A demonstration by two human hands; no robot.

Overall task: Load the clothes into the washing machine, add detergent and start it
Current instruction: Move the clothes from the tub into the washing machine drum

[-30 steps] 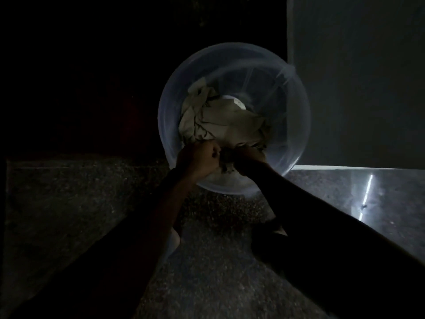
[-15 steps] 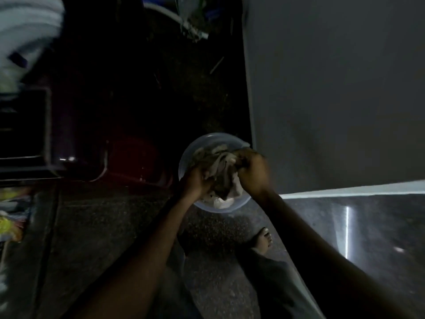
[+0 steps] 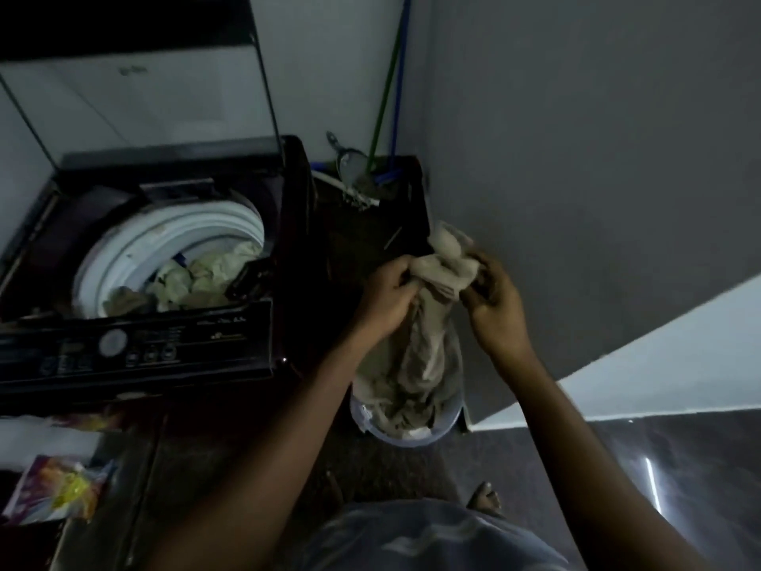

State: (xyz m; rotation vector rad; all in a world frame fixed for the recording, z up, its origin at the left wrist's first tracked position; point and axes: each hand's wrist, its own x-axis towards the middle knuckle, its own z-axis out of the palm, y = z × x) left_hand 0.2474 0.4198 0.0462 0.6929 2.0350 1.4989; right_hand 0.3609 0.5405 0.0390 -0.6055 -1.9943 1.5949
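Mid-load: left hand (image 3: 389,296) and right hand (image 3: 496,309) pinching a beige garment (image 3: 420,348) above the basin (image 3: 405,432) at centre frame, washing machine (image 3: 136,282) at left part-filled, detergent and start still ahead.

Dark speckled stone floor (image 3: 230,459) carries everything. On it: top-load washing machine (image 3: 136,348) at 9–10 o'clock w/ lid up; clear plastic basin (image 3: 447,426) just right of centre, near the grey wall; broom + mop handles (image 3: 385,101) leaning in the corner at 12 o'clock. Colourful detergent packet (image 3: 53,492) at 8 o'clock, bare foot (image 3: 486,498) at 5 o'clock, glossy strip w/ light glare at 4 o'clock.
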